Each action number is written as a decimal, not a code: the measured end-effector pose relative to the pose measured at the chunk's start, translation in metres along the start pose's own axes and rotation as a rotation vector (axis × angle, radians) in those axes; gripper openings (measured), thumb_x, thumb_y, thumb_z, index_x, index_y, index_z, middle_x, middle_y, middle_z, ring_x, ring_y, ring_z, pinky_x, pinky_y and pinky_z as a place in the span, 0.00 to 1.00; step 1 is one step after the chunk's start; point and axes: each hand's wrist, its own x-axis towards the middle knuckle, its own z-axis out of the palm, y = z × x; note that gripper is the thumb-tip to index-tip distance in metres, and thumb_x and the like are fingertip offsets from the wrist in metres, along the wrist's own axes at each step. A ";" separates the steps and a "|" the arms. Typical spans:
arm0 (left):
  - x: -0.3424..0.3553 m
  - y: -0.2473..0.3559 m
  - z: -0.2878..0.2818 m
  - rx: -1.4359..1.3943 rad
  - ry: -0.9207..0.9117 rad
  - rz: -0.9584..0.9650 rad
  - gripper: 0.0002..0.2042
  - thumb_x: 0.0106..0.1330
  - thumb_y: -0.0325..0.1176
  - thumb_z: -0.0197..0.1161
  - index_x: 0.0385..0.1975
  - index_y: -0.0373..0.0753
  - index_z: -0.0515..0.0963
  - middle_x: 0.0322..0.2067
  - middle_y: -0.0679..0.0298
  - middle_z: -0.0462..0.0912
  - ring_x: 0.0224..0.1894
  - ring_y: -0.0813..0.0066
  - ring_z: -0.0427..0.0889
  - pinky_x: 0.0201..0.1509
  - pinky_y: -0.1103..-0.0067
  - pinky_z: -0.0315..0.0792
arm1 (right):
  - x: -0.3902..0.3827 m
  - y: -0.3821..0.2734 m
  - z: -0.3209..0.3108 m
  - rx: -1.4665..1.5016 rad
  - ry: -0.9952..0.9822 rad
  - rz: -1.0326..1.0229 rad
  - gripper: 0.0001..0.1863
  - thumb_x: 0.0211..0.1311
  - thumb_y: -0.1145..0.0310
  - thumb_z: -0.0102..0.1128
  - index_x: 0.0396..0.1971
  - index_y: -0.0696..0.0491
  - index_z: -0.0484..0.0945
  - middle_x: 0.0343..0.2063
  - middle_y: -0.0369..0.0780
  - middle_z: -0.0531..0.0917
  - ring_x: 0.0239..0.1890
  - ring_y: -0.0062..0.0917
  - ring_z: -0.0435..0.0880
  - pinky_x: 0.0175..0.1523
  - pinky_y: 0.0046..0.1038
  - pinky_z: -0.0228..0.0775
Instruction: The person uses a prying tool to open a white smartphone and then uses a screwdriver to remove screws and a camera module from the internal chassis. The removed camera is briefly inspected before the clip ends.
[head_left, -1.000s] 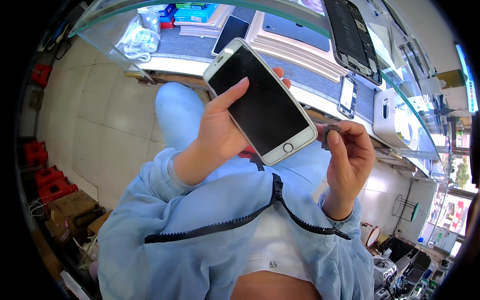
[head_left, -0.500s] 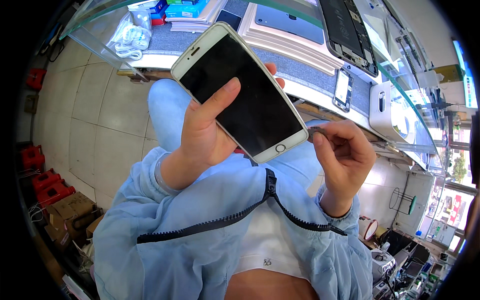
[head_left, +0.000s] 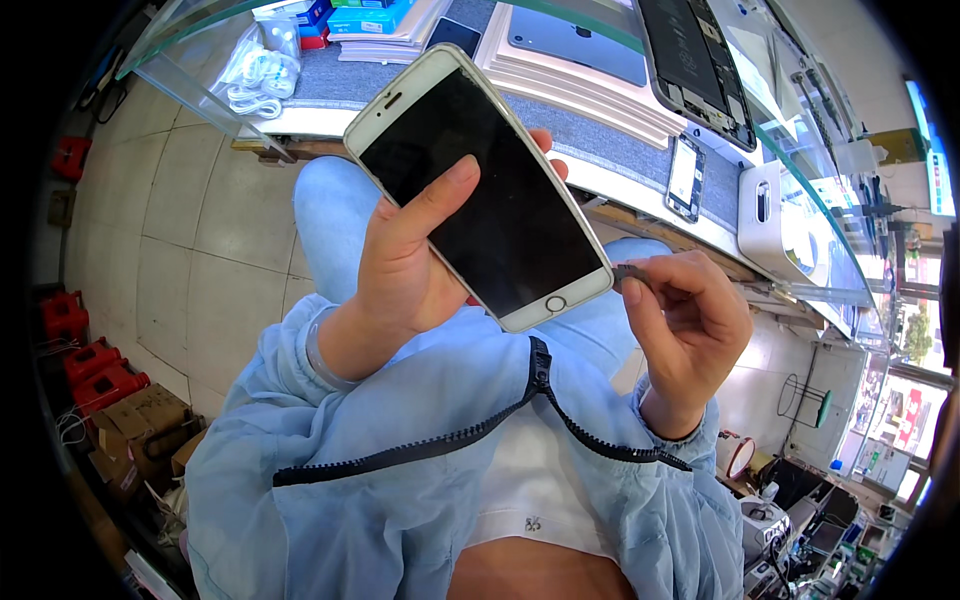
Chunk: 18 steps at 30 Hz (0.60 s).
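Note:
A white smartphone (head_left: 505,200) with a black, unlit screen is tilted above my lap. My left hand (head_left: 410,245) is wrapped round it, the thumb lying across the glass and fingertips showing past the far edge. The round home button lies toward my right. At the phone's lower right corner, my right hand (head_left: 690,305) pinches a small dark grey piece (head_left: 628,273) between thumb and forefinger. That piece is against or very close to the phone's side; its exact kind and whether it touches cannot be made out.
Ahead stands a glass-sided counter with a stack of pale boards (head_left: 580,90), an opened tablet (head_left: 695,65), an opened phone (head_left: 686,178) and a white appliance (head_left: 775,220). Bagged white cables (head_left: 262,75) lie at its left. Red cases and a cardboard box (head_left: 145,435) sit on the floor.
The phone has shifted very slightly to the left and down. The grey piece has turned a little between my right fingers; both hands keep their hold.

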 end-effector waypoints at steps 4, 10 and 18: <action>0.001 0.000 -0.002 -0.016 -0.028 0.000 0.19 0.70 0.33 0.47 0.60 0.39 0.63 0.58 0.51 0.67 0.61 0.54 0.68 0.62 0.59 0.67 | -0.001 -0.001 0.000 -0.006 0.006 0.008 0.10 0.43 0.85 0.64 0.29 0.60 0.80 0.21 0.36 0.79 0.21 0.15 0.74 0.27 0.15 0.62; 0.001 0.000 -0.002 -0.002 -0.028 0.003 0.19 0.70 0.32 0.47 0.60 0.38 0.63 0.58 0.50 0.68 0.61 0.54 0.68 0.61 0.59 0.68 | -0.001 0.001 0.000 0.002 0.007 -0.001 0.10 0.43 0.86 0.64 0.29 0.60 0.81 0.21 0.36 0.79 0.21 0.14 0.74 0.26 0.15 0.61; 0.002 -0.001 -0.003 -0.018 -0.038 0.001 0.19 0.70 0.32 0.47 0.60 0.38 0.62 0.57 0.50 0.68 0.61 0.53 0.68 0.61 0.58 0.68 | 0.000 0.001 -0.001 -0.030 0.003 -0.008 0.10 0.43 0.86 0.64 0.28 0.59 0.81 0.21 0.35 0.79 0.20 0.14 0.73 0.25 0.15 0.61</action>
